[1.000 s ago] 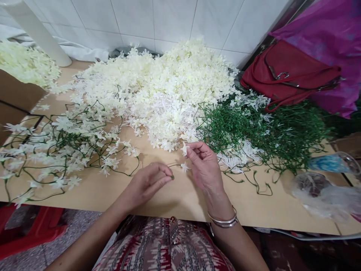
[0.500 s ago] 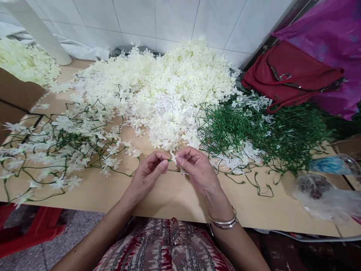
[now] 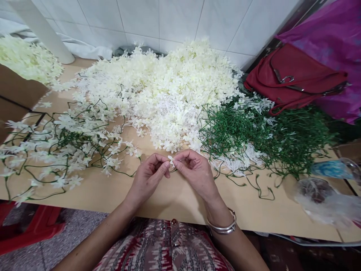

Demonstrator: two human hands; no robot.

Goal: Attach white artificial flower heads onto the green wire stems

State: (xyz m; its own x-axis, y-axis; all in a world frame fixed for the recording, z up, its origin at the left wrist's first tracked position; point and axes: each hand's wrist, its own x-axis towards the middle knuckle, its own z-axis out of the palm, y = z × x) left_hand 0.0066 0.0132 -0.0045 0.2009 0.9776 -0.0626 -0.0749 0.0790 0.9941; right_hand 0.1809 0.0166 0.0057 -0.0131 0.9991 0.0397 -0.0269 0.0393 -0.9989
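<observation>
My right hand point(image 3: 196, 173) pinches a small white flower point(image 3: 171, 161) between thumb and fingertips, over the table's front part. Close against it on the left, my left hand point(image 3: 150, 177) is closed in a pinch by the flower; what its fingertips hold is hidden. Behind both hands spreads a big heap of cream-white flowers point(image 3: 183, 82). Green stems point(image 3: 228, 130) lie tangled to the right of the heap. On the left lie white flowers with green stems attached point(image 3: 67, 146).
A red handbag point(image 3: 296, 75) and a purple bag point(image 3: 338, 45) stand at the back right. Plastic bags point(image 3: 327, 199) lie at the right edge. A cardboard box point(image 3: 19, 94) sits at the left, a red stool point(image 3: 36, 226) below the table point(image 3: 175, 199).
The white flower has turned to face more towards the camera, and the green tip seen at my left fingertips no longer shows. The view has shifted slightly.
</observation>
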